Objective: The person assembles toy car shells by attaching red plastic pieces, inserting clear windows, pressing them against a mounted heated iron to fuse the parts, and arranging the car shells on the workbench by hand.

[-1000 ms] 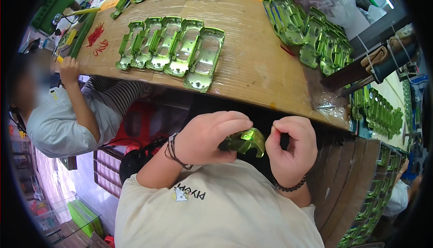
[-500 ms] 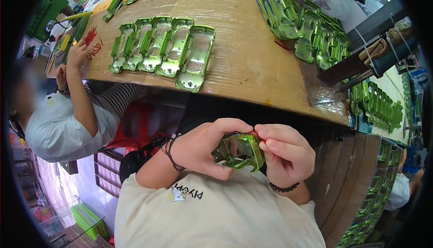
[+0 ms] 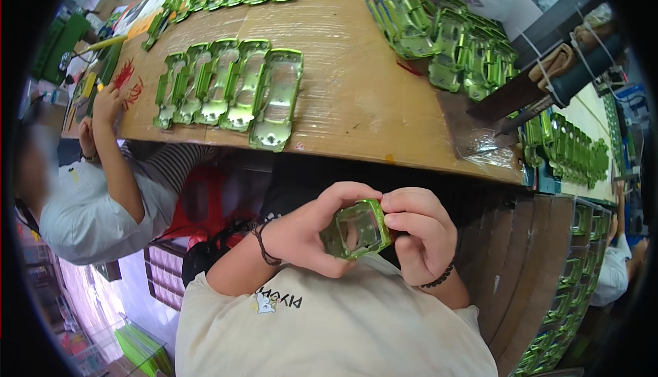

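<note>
A shiny green toy car body (image 3: 371,229), a hollow shell with open window spaces, is held in front of my chest. My left hand (image 3: 301,234) is closed around it, the thumb below and the index finger along the top; one of its fingers shows through the opening. My right hand (image 3: 426,234) pinches the shell's right end with thumb and forefinger, the other fingers curled in. Whether a small red piece sits under those fingertips is hidden.
Beyond my hands, the cardboard-covered table (image 3: 343,103) carries a row of green car bodies (image 3: 277,99) and a pile of them (image 3: 473,55) at right. A dark metal post (image 3: 510,92) rises near the right corner. Stacked trays (image 3: 569,274) stand at right. A co-worker (image 3: 96,199) sits at left, near red strips (image 3: 127,82).
The red piece between my right fingertips is out of sight now. The shell has turned, its opening facing me more. My right hand has shifted slightly left; the view has swung a little.
</note>
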`<state>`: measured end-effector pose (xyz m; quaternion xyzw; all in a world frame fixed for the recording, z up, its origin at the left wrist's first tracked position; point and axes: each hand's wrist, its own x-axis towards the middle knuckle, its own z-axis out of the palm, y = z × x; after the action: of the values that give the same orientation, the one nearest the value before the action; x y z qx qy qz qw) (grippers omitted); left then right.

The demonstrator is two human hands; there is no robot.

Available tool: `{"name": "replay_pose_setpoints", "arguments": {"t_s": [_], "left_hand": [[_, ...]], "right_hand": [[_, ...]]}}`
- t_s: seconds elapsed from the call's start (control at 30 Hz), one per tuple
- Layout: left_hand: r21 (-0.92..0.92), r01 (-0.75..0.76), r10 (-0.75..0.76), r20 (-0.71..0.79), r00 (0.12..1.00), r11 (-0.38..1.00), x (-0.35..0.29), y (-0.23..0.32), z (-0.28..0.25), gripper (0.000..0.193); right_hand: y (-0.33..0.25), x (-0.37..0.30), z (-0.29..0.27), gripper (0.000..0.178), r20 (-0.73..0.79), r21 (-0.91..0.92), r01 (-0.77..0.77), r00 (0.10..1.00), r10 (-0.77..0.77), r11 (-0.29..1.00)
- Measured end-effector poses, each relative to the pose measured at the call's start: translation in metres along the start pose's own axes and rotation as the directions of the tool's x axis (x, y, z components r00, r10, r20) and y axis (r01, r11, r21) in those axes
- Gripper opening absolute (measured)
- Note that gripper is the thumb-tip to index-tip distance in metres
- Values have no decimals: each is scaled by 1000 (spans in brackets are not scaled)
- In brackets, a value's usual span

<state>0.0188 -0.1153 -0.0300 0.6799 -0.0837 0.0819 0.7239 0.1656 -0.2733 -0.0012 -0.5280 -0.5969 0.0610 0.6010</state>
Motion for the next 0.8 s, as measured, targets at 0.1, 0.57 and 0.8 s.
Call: {"name": "replay_pose_setpoints", "arguments": {"t_s": [0.1, 0.57, 0.8], "left_hand": [[-208, 258, -235, 127, 964, 944, 7, -4, 10, 89], [-536, 640, -706, 111, 700, 551, 112, 43, 67, 82], [-913, 354, -395, 254, 883, 205, 138, 26, 39, 66]], "right_hand": [[10, -37, 13, 12, -141, 407, -176, 958, 252, 896], [3, -66, -46, 109, -180, 658, -404, 735, 653, 636], [19, -35, -67, 96, -248, 845, -229, 632, 734, 483]]}}
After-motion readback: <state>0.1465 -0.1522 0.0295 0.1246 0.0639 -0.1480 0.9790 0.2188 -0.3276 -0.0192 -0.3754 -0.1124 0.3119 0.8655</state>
